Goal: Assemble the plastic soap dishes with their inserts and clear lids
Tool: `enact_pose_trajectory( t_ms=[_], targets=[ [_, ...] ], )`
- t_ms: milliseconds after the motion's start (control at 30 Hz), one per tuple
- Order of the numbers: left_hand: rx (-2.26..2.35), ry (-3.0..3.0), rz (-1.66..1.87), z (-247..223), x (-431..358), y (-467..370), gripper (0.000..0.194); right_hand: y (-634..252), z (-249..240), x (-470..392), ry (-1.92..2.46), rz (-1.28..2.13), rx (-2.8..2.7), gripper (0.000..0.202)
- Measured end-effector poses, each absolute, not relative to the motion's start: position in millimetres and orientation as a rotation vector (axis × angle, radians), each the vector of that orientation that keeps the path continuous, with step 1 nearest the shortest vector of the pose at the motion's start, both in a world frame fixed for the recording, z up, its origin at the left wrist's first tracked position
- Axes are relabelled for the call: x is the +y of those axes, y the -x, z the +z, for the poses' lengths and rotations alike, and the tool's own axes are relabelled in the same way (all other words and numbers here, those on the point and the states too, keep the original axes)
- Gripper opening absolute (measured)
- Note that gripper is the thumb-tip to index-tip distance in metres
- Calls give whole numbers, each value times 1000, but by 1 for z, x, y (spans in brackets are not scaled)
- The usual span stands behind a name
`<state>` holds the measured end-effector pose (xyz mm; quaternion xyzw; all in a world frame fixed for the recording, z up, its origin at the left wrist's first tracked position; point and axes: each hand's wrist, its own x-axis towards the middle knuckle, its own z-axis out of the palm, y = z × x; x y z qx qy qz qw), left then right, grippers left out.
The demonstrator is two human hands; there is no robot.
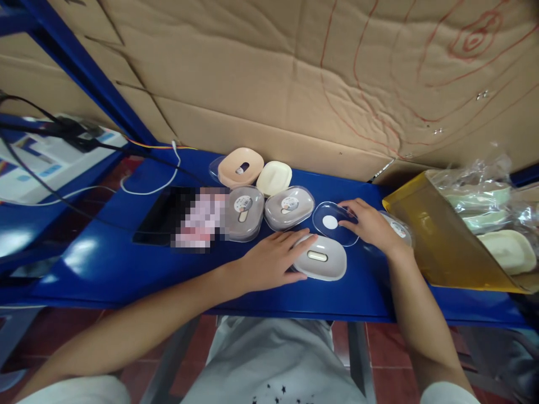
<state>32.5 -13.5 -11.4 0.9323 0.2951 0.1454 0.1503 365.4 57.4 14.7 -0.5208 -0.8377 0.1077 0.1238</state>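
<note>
A grey oval soap dish point(332, 268) with a pale oblong piece in its middle lies near the table's front edge. My left hand point(273, 261) is closed around the dish's left end, thumb at the near side and fingers over the far side. Just behind it, a clear lid point(320, 224) with a round white sticker is gripped at its right side by my right hand point(373, 224). Two grey dishes under clear lids, the left one point(242, 216) and the right one point(290, 206), stand beyond my left hand. Partly hidden behind my right wrist is another lidded dish point(399, 229).
A peach dish point(241, 167) and a cream dish point(273, 178) sit at the back by the cardboard wall point(252, 73). On the right, a yellow-edged box point(446, 235) holds bagged dishes. A dark flat device point(162, 216), cables and a power strip point(63, 157) are on the left.
</note>
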Motion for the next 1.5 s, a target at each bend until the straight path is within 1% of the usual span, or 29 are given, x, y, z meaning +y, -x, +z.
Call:
enact_pose_trajectory(
  t_ms=[100, 167, 233, 300, 367, 500, 533, 600, 700, 833, 933, 1067, 1200, 1267, 1333, 1500],
  targets=[
    [853, -2511, 440, -9, -14, -34, 103, -362, 28, 47, 1452, 303, -2360, 25],
    [886, -2413, 479, -9, -14, -35, 112, -360, 36, 36, 1395, 355, -2306, 19],
    [910, -2361, 530, -10, -14, -37, 114, -357, 40, 23, 1345, 446, -2256, 16],
    [893, -2353, 588, -12, -15, -38, 111, -355, 40, 10, 1316, 529, -2205, 16],
    [842, -2386, 633, -13, -17, -39, 102, -353, 38, -1, 1308, 584, -2169, 21],
    [718, -2541, 649, -14, -20, -39, 58, -353, 34, -18, 1228, 717, -2155, 31],
    [706, -2567, 647, -15, -20, -39, 51, -353, 33, -21, 1189, 774, -2156, 31],
    [707, -2587, 650, -16, -20, -40, 47, -354, 30, -25, 1127, 895, -2155, 31],
    [727, -2586, 645, -18, -18, -40, 50, -355, 24, -25, 1111, 990, -2173, 34],
    [849, -2506, 627, -19, -15, -41, 55, -355, 18, -22, 1144, 931, -2224, 37],
    [903, -2391, 679, -19, -13, -41, 61, -353, 17, -23, 1131, 882, -2252, 35],
    [863, -2245, 773, -21, -12, -41, 78, -346, 21, -26, 1023, 903, -2348, 40],
    [884, -2220, 721, -20, -11, -40, 95, -335, 33, -23, 941, 924, -2443, 42],
    [891, -2232, 689, -18, -11, -40, 96, -329, 38, -18, 921, 907, -2508, 42],
    [893, -2246, 681, -17, -10, -41, 92, -324, 39, -13, 883, 844, -2552, 38],
    [910, -2327, 673, -19, -8, -39, 83, -315, 20, -8, 813, 627, -2472, 34]
  ],
)
